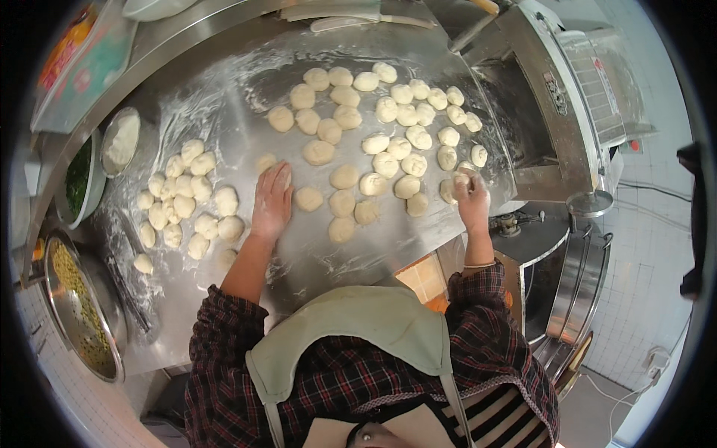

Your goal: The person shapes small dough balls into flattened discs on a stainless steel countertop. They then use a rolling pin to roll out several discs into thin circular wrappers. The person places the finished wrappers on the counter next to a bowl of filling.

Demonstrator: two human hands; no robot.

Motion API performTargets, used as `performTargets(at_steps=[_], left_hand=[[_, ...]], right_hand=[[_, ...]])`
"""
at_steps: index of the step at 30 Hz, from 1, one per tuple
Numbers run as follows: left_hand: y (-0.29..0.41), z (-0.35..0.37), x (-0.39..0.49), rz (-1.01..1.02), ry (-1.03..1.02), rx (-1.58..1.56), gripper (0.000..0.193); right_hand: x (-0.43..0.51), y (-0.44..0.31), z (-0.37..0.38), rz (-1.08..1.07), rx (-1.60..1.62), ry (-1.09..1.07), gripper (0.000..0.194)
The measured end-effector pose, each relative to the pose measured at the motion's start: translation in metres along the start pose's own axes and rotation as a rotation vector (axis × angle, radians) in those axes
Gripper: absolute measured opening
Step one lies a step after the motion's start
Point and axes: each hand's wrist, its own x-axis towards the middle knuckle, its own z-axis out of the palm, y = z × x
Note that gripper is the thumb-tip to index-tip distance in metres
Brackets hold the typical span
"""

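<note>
My left hand [273, 203] lies palm down over the steel worktop, its fingers close together. A flattened dough piece [265, 162] touches or nearly touches its fingertips; whether more dough is under the palm is hidden. At the right, my right hand [472, 197] has its fingertips closed on a small dough piece [462, 177], partly covered by the fingers. Another dough piece [447, 191] sits just left of that hand. Between my hands are several flattened dough rounds [343, 176], with plumper dough balls [399, 148] farther right.
Dough lumps [184, 186] cluster on the floured steel worktop [336, 269] at left. Beyond them stand a flour bowl [120, 141], a bowl of chopped greens [81, 179] and a steel bowl of yellow-green filling [78, 302]. A steel machine [552, 101] borders the right; a long-handled knife [358, 22] lies at the back.
</note>
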Motion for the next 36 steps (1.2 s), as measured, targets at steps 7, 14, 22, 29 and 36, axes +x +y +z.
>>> performTargets(at_steps=[7,14,22,29,36], left_hand=[[-0.003,0.037,0.041,-0.089,-0.160,0.062,0.062],[0.022,0.020,0.028,-0.132,-0.218,0.038,0.082],[0.036,-0.007,-0.007,-0.204,-0.085,0.031,0.084],[0.026,-0.099,-0.108,-0.312,0.069,0.255,0.079],[0.021,-0.140,-0.176,-0.421,0.024,0.153,0.087]], right_hand=[[-0.004,0.038,0.053,-0.451,-0.211,-0.077,0.046],[0.013,0.055,0.035,-0.388,-0.449,-0.141,0.057],[-0.053,-0.014,0.065,-0.596,-0.284,-0.244,0.069],[-0.063,-0.125,0.186,-0.816,-0.102,-0.548,0.073],[-0.052,-0.194,0.318,-0.957,-0.286,-0.526,0.054]])
